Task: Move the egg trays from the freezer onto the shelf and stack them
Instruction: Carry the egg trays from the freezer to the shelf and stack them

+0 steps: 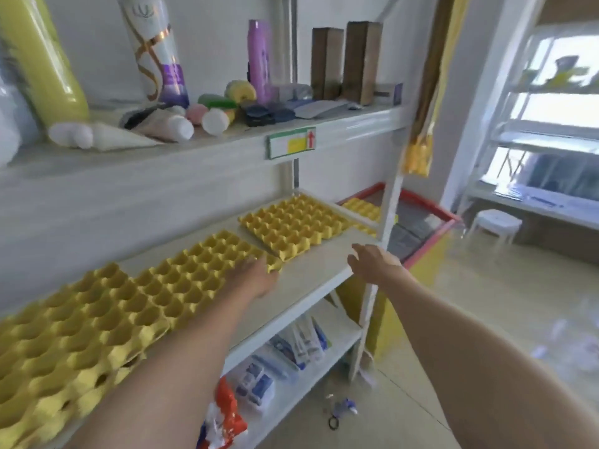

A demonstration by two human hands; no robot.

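Three yellow egg trays lie side by side on the white middle shelf [311, 286]: a far tray [295, 225], a middle tray [201, 270] and a near tray [64, 332]. My left hand [256, 277] rests on the front right corner of the middle tray; whether it grips the edge is blurred. My right hand [372, 262] hovers over the shelf's front right corner, fingers apart, holding nothing. Behind the shelf post, another yellow tray [363, 207] lies on the red-rimmed chest freezer [421, 222].
The upper shelf [207, 140] carries bottles, tubes, sponges and two brown boxes. The lower shelf [291, 358] holds packets, with an orange bag [223, 416] at its front. A white stool [496, 225] and a window rack stand to the right. Small litter lies on the floor.
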